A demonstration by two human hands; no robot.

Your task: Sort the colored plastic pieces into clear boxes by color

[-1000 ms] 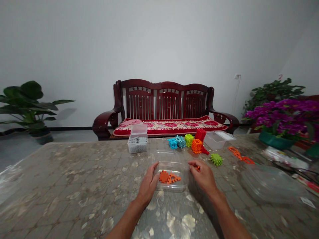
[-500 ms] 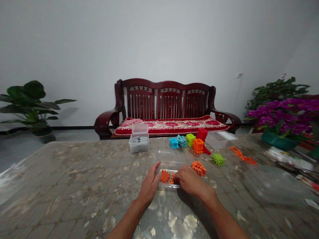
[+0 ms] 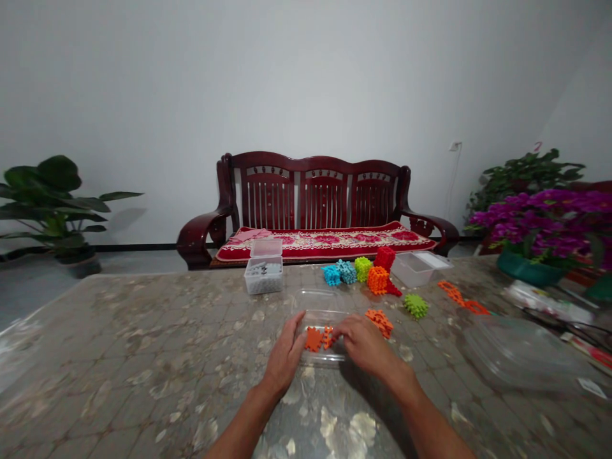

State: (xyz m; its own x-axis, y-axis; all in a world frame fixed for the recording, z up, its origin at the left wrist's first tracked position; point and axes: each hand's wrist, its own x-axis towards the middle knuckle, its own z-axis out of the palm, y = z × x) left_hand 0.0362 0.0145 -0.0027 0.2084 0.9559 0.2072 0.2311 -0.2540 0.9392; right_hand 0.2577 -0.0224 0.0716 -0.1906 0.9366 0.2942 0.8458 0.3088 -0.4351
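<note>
Fingers [image 3: 340,329] bent and drawn together on the right hand [image 3: 368,347], tips reaching over the edge of the clear tub [image 3: 318,362] — and right at them, at nine o'clock, sits a narrow orange piece [image 3: 327,338]. Touching or a hair apart? Cannot tell, nor whether the fingers have any grip on it. Its long side runs twelve to six, straight across the line of those fingertips, and the right hand is clearly the nearer one.

Further round at nine o'clock, just beside the narrow piece, lies the flat toothed piece [image 3: 314,339], broad and roundish with no obvious long side. That one is closer to the left hand [image 3: 283,350], which is stretched out loosely along the tub's left wall, thumb near the rim, no piece pinched.

Outward now from the right hand: an orange stack [image 3: 380,322] near at one o'clock, a green toothed block [image 3: 415,306] beyond it towards two. The orange cube [image 3: 378,280] stands further off, just past twelve; a blue block [image 3: 331,275] at eleven, the white box [image 3: 264,276] of grey bits, lid up, at ten.
</note>
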